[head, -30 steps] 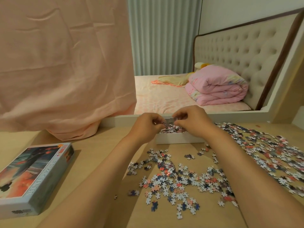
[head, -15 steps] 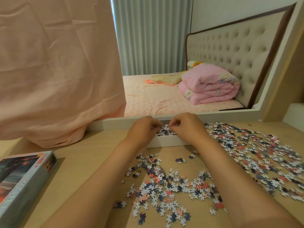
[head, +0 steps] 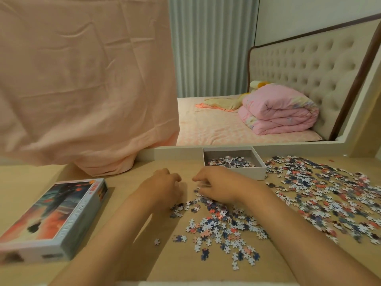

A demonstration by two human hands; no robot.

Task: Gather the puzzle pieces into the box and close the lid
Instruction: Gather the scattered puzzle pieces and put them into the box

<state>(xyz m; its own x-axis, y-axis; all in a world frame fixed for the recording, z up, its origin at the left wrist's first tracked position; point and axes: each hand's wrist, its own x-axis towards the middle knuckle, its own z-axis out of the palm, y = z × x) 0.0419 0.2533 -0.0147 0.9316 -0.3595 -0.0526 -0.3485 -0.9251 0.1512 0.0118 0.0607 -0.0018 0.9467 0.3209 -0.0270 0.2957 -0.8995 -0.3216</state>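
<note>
Both hands have dropped from above the box (head: 237, 174) since a second ago and are now resting low on the wooden table (head: 127, 182), at the far edge of the nearer pile of puzzle pieces (head: 222, 223). I am seeing the left hand (head: 162, 186) lying knuckles-up with fingers curled under, and the right hand (head: 216, 186) curling over pieces with its thumb pointing left. Blur is keeping me from telling whether either is pinching anything.

The lid (head: 53, 217) is lying picture-up at the near left, its long axis running from near left to far right. The box is sitting open against the white frame (head: 175, 151) at the far edge, its long axis running left to right. A shallow heap (head: 231, 162) of pieces is lying inside. A wider scatter (head: 329, 193) is spreading across the right of the table.

A pink cloth (head: 82, 79) is hanging at the far left. Beyond the frame, a bed (head: 206, 129) is showing with a folded pink quilt (head: 278, 112).
</note>
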